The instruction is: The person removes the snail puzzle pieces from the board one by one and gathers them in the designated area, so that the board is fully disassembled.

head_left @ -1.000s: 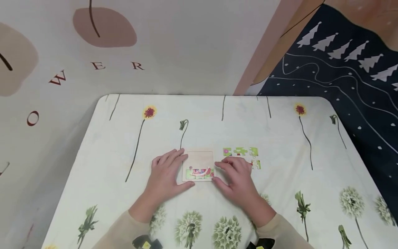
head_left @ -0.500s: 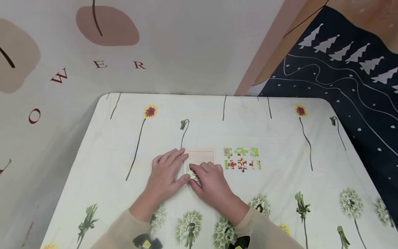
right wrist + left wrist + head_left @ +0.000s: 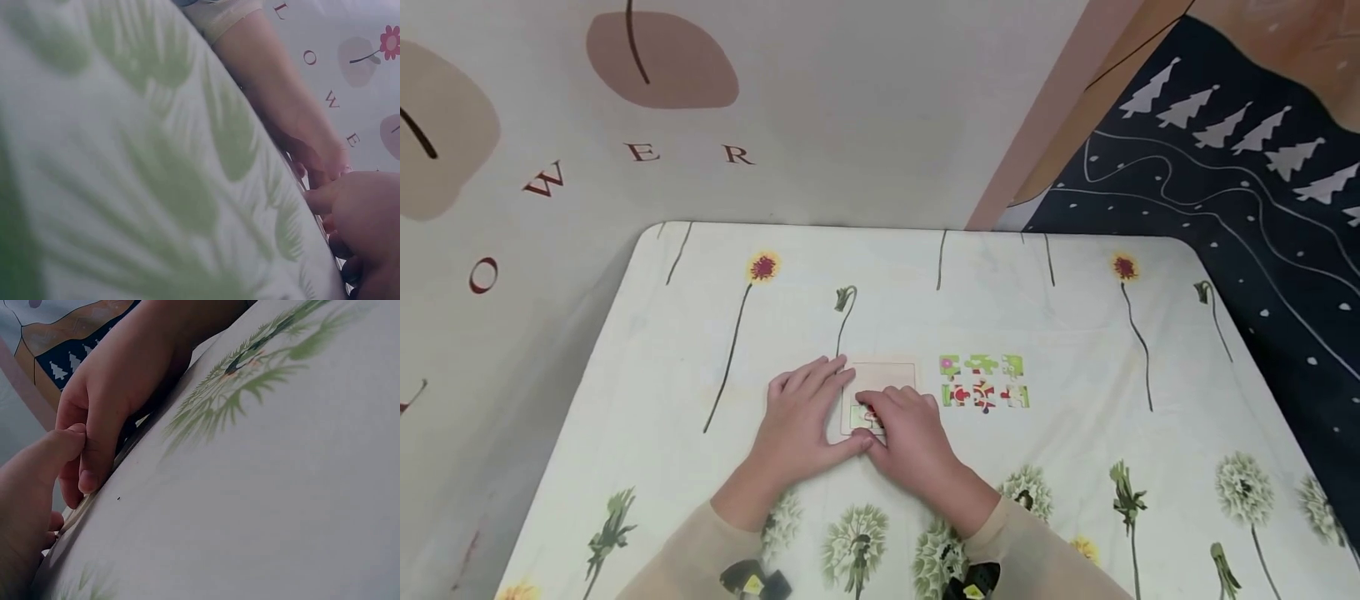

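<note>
A small square puzzle board (image 3: pixel 880 377) lies flat on the cloth, its upper part bare. Colourful puzzle pieces (image 3: pixel 862 415) sit in its bottom row, partly hidden under my right hand (image 3: pixel 913 432). That hand rests over the board's lower part, index fingertip above the pieces and thumb at the front edge. My left hand (image 3: pixel 797 417) lies spread along the board's left edge, and its thumb reaches to the right thumb. In the left wrist view, the right hand's fingers (image 3: pixel 89 478) point down at the board. What lies under the right palm is hidden.
To the right of the board, several loose puzzle pieces (image 3: pixel 983 393) lie in two rows. A white flower-printed cloth (image 3: pixel 1030 317) covers the table. A wall (image 3: pixel 850 125) stands behind the far edge.
My right hand has moved left from the board's right side onto its lower left pieces, uncovering the loose pieces. Since then it has barely shifted. The left hand stays, only its thumb moving slightly.
</note>
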`<state>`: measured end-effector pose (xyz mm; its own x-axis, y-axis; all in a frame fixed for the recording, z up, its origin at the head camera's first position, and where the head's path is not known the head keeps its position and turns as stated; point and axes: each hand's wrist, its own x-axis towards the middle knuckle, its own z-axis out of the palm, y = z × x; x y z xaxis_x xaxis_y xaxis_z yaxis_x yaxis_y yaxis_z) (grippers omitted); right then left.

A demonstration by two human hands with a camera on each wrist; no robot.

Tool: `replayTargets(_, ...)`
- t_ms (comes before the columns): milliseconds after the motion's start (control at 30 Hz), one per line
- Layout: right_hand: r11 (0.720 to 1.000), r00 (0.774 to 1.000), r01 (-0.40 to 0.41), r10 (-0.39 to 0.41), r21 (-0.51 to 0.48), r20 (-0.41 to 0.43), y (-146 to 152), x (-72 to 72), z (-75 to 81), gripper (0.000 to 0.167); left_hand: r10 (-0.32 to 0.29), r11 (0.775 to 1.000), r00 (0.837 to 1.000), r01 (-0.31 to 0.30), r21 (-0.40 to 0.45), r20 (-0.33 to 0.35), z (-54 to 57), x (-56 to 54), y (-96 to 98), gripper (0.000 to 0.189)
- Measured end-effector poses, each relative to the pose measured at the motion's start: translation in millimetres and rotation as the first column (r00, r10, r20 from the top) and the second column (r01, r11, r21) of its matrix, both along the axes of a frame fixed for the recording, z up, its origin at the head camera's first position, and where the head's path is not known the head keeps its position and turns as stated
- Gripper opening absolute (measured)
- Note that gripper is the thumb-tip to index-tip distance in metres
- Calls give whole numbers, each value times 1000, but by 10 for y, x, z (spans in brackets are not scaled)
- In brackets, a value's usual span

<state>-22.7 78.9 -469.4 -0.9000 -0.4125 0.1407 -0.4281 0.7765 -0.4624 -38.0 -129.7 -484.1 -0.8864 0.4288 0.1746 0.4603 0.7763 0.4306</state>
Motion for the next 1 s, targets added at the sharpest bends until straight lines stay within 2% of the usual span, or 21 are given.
replayTargets(200,998,1000,12,-13,-56,-4,2,-9,-28,45,-4,1000,1000,4,-8,-5,-10,-9,-6,99)
replayTargets(400,986,999,40,-44,-162,-25,18,-3,-85,47,-2,1000,1000,2,-7,-3,-25,-9,-6,100)
replayTargets(667,957,995,-39,12,-287,-97,37,-10,-111,51,-7,1000,1000,7,-4,-6,-7,-5,-14,102)
replayTargets(867,948,991,-59,17,-312,-136,62,-16,-139,55,-7,1000,1000,7,-16,-2,-4,-7,-19,103)
replayTargets(1000,943,981,-75,11,-325,-195,121,-6,-127,49,-5,1000,1000,4,-29,-2,10,-3,-25,103)
